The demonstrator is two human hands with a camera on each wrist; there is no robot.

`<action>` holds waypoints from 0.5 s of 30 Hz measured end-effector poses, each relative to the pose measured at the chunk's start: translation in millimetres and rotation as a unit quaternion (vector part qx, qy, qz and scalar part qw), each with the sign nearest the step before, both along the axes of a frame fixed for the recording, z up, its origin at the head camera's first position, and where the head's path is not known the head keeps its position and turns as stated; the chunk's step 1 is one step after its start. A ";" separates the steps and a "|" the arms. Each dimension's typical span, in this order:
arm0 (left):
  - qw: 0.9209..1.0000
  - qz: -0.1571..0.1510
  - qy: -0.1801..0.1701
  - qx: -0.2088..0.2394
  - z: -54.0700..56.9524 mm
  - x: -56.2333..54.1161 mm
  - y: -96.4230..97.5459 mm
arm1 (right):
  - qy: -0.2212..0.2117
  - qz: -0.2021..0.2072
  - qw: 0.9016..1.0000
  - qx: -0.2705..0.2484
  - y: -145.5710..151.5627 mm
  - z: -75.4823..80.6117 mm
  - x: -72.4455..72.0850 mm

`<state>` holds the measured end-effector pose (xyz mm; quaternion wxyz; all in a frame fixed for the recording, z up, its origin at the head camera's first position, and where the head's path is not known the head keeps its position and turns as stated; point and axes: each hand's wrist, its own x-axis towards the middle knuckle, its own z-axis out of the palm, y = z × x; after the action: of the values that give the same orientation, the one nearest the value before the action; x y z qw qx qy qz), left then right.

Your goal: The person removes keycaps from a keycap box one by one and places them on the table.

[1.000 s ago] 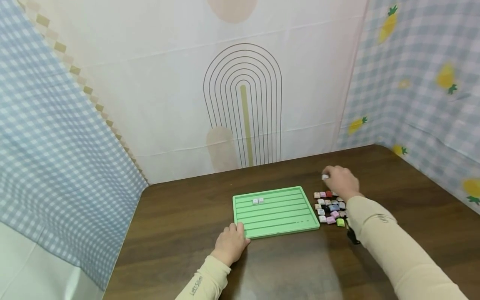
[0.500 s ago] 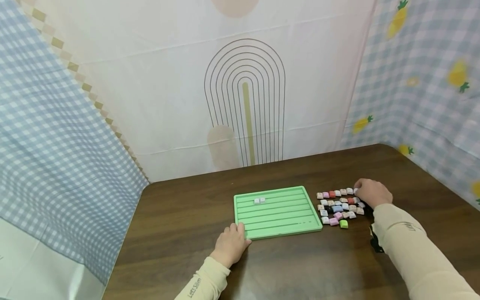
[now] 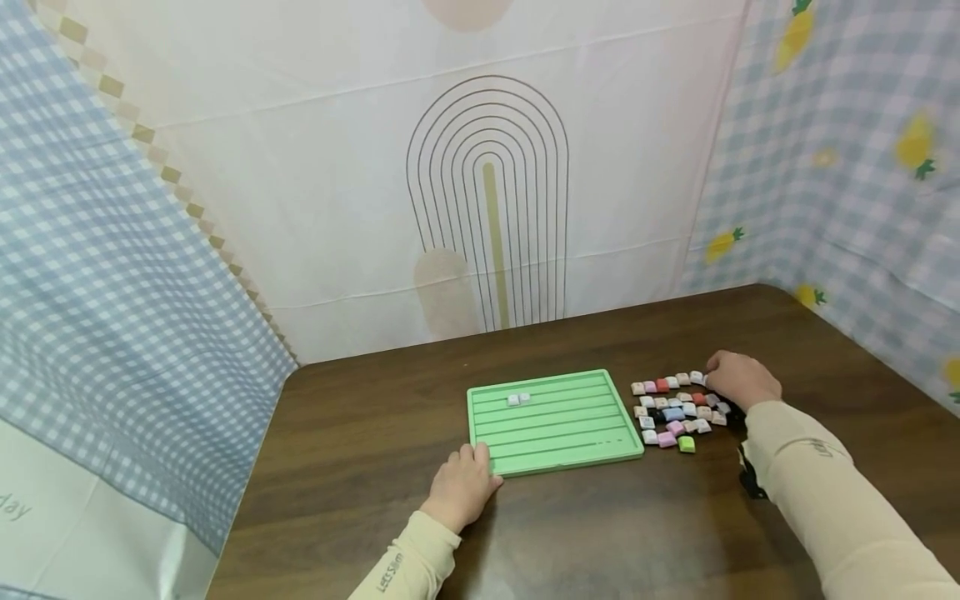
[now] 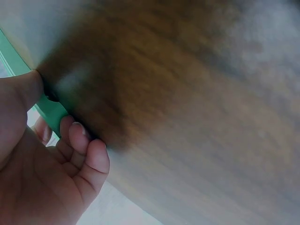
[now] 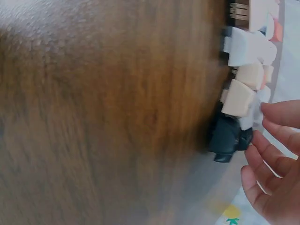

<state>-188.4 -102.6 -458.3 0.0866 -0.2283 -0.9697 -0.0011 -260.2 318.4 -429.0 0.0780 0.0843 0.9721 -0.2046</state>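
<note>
My left hand grips the near left corner of a green ridged tray, thumb at the near edge and fingers along the left side; the left wrist view shows the tray edge inside that hold. Two white keycaps sit side by side in the tray's upper left. My right hand is at the far right end of the top row of loose keycaps, its fingertips pinching a white keycap. In the right wrist view, black keycaps and cream keycaps lie beside the fingers.
Several rows of mixed keycaps lie right of the tray, among them a red keycap, a blue keycap and a lime keycap. Patterned cloth hangs behind the brown table and at both sides.
My right hand has moved right from near the tray's far right corner, a white keycap in its fingers, to the end of the top row. The left hand stays on the tray.
</note>
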 end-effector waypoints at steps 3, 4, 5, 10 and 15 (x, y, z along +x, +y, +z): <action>1.000 0.000 0.005 -0.001 1.1 -0.1 -1.2 | 0.011 0.001 1.000 -0.002 -5.2 5.1 -1.8; 1.000 0.000 0.006 -0.001 1.4 -0.1 -1.5 | 0.017 0.001 1.000 -0.002 -7.9 7.1 -2.7; 1.000 0.000 0.006 -0.001 1.7 -0.3 -1.7 | 0.024 0.003 1.000 -0.001 -11.0 9.1 -3.8; 1.000 0.001 -0.008 -0.002 2.0 -0.2 -1.4 | 0.052 0.030 0.998 0.005 -35.4 19.4 -12.3; 1.000 0.006 -0.025 0.009 2.7 2.4 0.6 | 0.084 0.072 0.994 0.013 -74.4 28.9 -19.7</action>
<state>-186.0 -102.0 -455.5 0.0647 -0.2215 -0.9729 -0.0150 -279.9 244.0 -400.2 0.0091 -0.0021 0.9813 -0.1922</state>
